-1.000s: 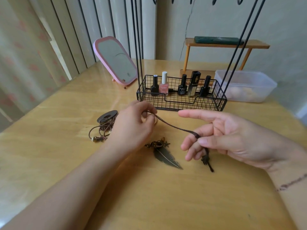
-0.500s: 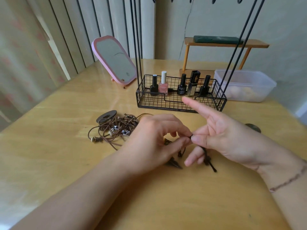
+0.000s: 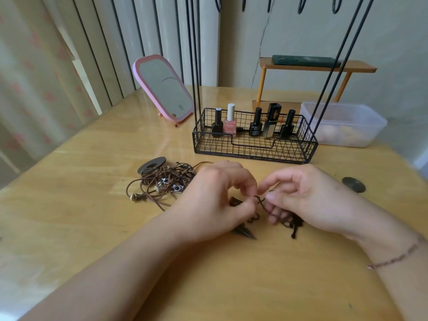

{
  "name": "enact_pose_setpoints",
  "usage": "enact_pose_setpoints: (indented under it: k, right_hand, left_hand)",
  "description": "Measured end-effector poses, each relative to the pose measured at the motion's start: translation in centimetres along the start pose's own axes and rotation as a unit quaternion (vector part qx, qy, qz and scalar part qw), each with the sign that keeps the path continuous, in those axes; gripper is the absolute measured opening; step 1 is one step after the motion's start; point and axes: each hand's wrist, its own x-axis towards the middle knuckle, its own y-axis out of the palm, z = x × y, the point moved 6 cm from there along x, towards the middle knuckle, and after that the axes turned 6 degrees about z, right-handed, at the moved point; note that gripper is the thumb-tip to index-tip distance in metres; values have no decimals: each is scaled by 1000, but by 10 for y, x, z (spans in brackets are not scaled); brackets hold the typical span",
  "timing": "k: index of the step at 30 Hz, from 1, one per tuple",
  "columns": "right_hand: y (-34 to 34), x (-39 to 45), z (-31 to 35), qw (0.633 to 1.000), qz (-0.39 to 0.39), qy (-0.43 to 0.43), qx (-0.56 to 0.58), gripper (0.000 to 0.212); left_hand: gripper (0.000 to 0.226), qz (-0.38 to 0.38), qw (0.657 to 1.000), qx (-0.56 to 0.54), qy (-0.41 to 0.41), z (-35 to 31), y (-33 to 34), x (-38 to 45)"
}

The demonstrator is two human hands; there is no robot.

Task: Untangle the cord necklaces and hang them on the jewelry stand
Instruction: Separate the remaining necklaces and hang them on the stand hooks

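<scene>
A tangle of brown cord necklaces (image 3: 162, 184) with metal charms lies on the wooden table, left of my hands. My left hand (image 3: 215, 198) and my right hand (image 3: 301, 195) meet over a dark braided cord necklace (image 3: 261, 202); both pinch it between thumb and fingertips. Its loose end (image 3: 293, 228) trails under my right fingers, and its feather pendant (image 3: 245, 234) pokes out below my left hand. The black wire jewelry stand (image 3: 252, 149) rises behind, its hooks at the top edge.
Nail polish bottles (image 3: 230, 122) stand in the stand's basket. A pink mirror (image 3: 164, 89) leans at the back left, a clear plastic tub (image 3: 342, 123) sits at the right with a small wooden shelf (image 3: 317, 66) behind. A dark disc (image 3: 353, 184) lies right of my hand.
My hands came together from a spread position; the taut cord between them went slack. My left hand moved right off the tangle, uncovering it, and my right index finger curled in.
</scene>
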Motion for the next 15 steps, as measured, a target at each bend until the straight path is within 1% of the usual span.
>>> enact_pose_setpoints:
  k: [2,3,5,6,7,8,9,12,15]
  right_hand:
    - [-12,-3,3,996,-73,-14,-57,10]
    - [-14,-5,6,991,-96,-23,-91,9]
    - [-12,-7,11,977,-111,-22,-181,14]
    - [-11,-7,12,971,-113,-16,-211,22]
    - [-9,-7,13,969,-118,-18,-215,29]
    - [-8,-7,14,974,-124,-29,-190,33]
    - [-5,-8,17,980,-128,-48,-146,32]
    - [4,-4,16,989,-121,-79,-28,19]
    - [11,0,11,993,-86,-76,22,19]
  left_hand:
    - [7,-13,998,-53,-21,3,-2,0]
    - [8,-19,996,-80,-34,4,-3,0]
    - [8,-35,993,-102,-51,6,-5,-2]
    - [9,-43,993,-99,-53,6,-6,-2]
    - [9,-50,993,-95,-52,5,-7,-2]
    - [10,-54,993,-92,-49,5,-7,-2]
    - [10,-55,994,-89,-44,4,-6,-2]
    - [11,-39,995,-90,-34,4,-2,-1]
    - [9,-1,991,-129,-43,7,2,0]
